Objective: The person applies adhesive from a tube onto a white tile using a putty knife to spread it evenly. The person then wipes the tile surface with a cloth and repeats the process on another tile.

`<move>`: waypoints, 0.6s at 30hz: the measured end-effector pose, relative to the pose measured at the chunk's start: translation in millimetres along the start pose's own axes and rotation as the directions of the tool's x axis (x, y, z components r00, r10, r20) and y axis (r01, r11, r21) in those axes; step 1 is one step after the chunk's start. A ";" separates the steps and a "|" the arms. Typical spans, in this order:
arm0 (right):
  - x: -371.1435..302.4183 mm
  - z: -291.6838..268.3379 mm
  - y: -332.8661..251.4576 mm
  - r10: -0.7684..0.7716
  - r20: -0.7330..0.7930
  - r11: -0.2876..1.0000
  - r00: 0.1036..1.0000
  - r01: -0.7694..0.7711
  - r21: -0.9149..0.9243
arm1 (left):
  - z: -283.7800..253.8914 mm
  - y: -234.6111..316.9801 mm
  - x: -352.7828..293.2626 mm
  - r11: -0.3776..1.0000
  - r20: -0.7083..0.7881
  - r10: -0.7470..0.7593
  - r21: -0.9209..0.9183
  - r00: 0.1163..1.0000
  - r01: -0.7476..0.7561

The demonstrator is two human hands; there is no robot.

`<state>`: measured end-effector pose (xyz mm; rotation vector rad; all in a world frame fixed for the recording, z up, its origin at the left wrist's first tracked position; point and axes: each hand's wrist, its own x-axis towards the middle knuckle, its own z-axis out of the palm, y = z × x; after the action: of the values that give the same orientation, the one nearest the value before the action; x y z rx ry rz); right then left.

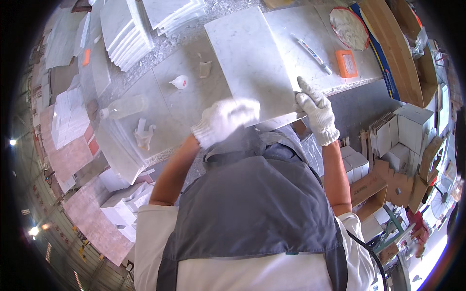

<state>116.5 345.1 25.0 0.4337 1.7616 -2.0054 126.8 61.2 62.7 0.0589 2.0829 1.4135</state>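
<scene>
A pale grey-veined marble tile [252, 63] lies on the workbench before me, its near end at the bench's front edge. My right hand [318, 114], in a white knitted glove with greyed fingertips, grips the tile at its near right corner. Over the near left part of the tile is my left hand [225, 120], gloved the same way. Motion smears its fingers, so their hold cannot be made out. Left of the tile lie a small white squeeze bottle [179, 82] and a small beige block [205, 69]. A white marker pen [313, 54] rests to its right.
Stacked marble tiles [127, 36] stand at the back left. An orange-framed block [346, 64] and a red-rimmed bowl of pale paste [349, 28] sit at the right. A clear bottle [124, 106] lies left. Cardboard boxes [388, 43] border the bench's right end.
</scene>
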 end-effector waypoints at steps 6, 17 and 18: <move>-9.8 32.7 -16.5 -0.021 0.278 0.982 0.960 0.072 -0.176 | 26.3 21.5 33.3 0.978 -0.291 -0.207 -0.034 0.934 0.206; -12.1 20.4 -14.0 -0.131 0.345 0.862 0.929 0.279 -0.424 | 14.8 26.1 18.8 0.949 0.077 -0.296 -0.085 0.952 0.302; -8.0 17.9 -12.3 -0.204 0.360 0.850 0.910 0.347 -0.396 | 12.0 25.3 16.7 0.955 0.080 -0.294 -0.004 0.952 0.295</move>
<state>117.9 329.6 42.1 -0.2896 2.0885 -1.6328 111.9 88.0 73.7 -0.1932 1.9226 1.2259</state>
